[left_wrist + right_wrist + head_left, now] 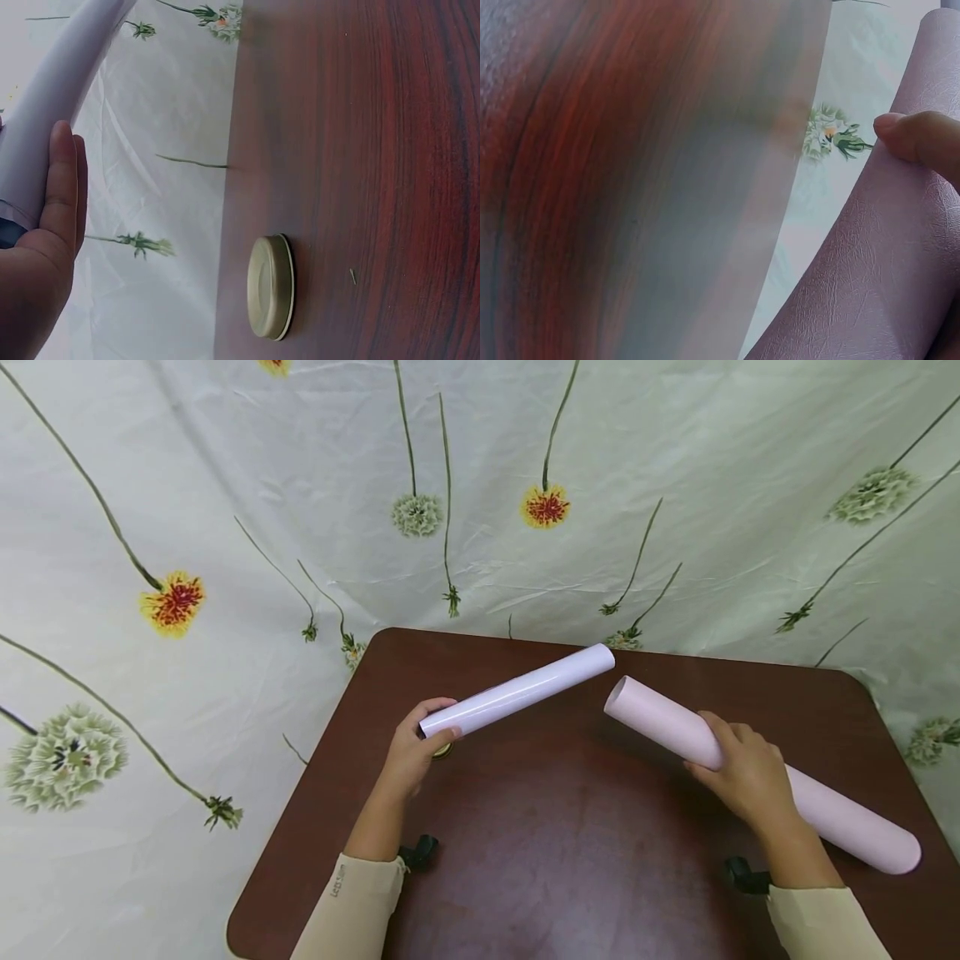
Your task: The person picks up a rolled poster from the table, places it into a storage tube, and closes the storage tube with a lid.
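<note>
A thin, glossy white roll (525, 692) slants up to the right above the table, and my left hand (412, 747) grips its near-left end with thumb and fingers. In the left wrist view, the roll (56, 97) lies against the hand (56, 217), its dark open end near the palm. My right hand (750, 772) holds a thicker pale pink roll (847, 814) around its middle. That roll has a textured surface in the right wrist view, where the thumb (919, 139) lies across it. The facing ends of both rolls are close together but apart.
On the dark brown wooden table (555, 835), a gold-coloured round lid (271, 289) sits below the left hand, mostly hidden in the head view. A white flower-printed sheet (480, 460) hangs behind the table and along its left side. Dark straps (747, 877) are at both wrists.
</note>
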Demonstrator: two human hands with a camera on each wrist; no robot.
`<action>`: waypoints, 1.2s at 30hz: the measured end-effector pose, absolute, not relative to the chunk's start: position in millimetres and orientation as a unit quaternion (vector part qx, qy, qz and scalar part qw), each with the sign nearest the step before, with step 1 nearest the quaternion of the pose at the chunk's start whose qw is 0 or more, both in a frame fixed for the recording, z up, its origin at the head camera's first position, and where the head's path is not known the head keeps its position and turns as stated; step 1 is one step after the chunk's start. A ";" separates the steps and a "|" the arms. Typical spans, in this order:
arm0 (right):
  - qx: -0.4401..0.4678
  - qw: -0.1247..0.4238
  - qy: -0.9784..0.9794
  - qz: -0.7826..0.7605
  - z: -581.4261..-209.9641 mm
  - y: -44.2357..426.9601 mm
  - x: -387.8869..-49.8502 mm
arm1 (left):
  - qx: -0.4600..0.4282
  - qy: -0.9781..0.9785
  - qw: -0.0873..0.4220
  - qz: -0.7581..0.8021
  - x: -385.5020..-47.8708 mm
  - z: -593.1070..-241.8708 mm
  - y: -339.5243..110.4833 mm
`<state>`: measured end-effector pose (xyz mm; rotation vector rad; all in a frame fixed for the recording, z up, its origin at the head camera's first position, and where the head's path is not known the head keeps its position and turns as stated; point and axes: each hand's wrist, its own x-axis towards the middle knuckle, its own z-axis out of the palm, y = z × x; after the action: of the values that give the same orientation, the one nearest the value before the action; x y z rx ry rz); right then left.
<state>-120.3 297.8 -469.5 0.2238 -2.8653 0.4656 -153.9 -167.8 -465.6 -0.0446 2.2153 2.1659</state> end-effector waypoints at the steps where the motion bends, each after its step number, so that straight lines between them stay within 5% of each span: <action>1: 0.076 0.116 -0.977 0.159 -469.5 298.4 -120.1 | -0.013 0.715 0.024 0.699 -153.7 -465.3 -167.8; 36: 0.075 0.129 -0.971 0.186 -474.0 303.1 -114.0 | 0.018 0.685 0.061 0.726 -151.4 -472.6 -169.7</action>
<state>-114.0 303.1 -474.0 0.2183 -2.8241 0.5396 -151.4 -169.7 -472.6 0.0557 2.0718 2.1965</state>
